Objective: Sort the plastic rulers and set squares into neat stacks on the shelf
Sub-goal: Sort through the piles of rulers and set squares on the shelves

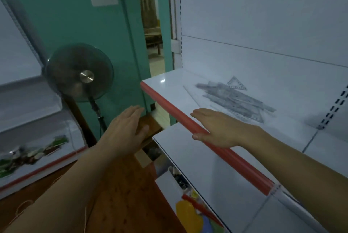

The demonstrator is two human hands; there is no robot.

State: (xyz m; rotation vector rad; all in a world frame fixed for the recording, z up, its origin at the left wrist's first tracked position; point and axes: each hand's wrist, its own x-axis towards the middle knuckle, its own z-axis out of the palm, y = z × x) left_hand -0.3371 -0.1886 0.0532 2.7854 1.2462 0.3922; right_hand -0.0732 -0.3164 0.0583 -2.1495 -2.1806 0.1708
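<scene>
A loose pile of clear plastic rulers (237,100) lies scattered on the white shelf (173,89), with a small clear set square (237,84) at its far edge and a large clear set square partly under the pile. My right hand (220,128) hovers flat over the shelf's red front edge (169,107), fingers straight, just short of the pile and holding nothing. My left hand (126,131) is held out flat in the air left of the shelf, empty, fingers straight.
A standing fan (80,72) is to the left before a teal wall. Another white shelf (37,155) with packaged goods stands at lower left. Lower shelves beneath hold colourful items (190,214). An open doorway (152,31) lies behind.
</scene>
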